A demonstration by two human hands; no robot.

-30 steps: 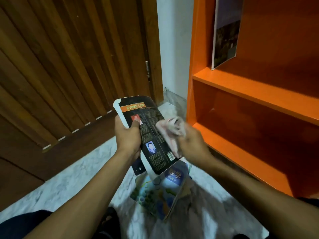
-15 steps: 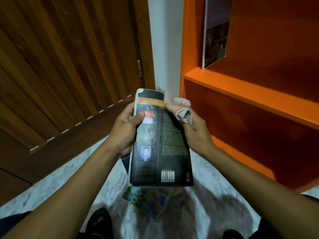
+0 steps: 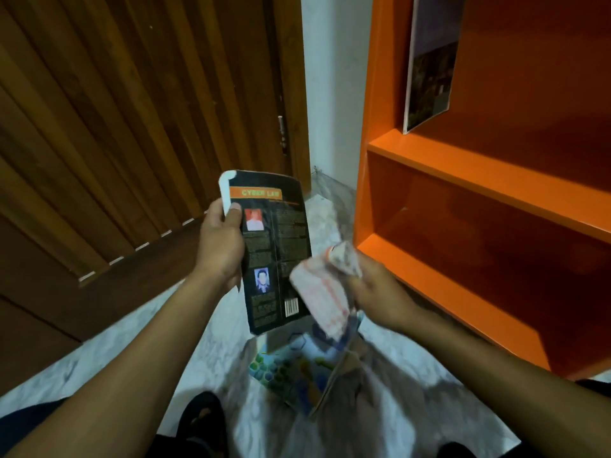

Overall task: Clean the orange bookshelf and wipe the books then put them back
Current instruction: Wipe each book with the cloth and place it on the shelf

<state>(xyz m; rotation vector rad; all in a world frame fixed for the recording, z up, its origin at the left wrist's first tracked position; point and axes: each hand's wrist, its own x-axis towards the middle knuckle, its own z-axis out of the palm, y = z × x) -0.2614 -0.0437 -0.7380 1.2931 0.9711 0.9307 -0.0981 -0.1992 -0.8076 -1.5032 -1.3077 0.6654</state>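
One colourful book (image 3: 291, 368) on floor (image 3: 99, 352) under black book (image 3: 277, 246).

Dim, warm indoor light; shadows pool on the floor (image 3: 99, 342), the cloth (image 3: 322, 292) looks motion-blurred, edges bow outward.

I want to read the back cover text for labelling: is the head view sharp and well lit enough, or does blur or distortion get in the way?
Head view: dim, warm light; the black book shows its orange title band, but the small print is too soft to read. The cloth in the right hand is motion-smeared. Wide-angle bending curves the orange bookshelf and the wooden door.
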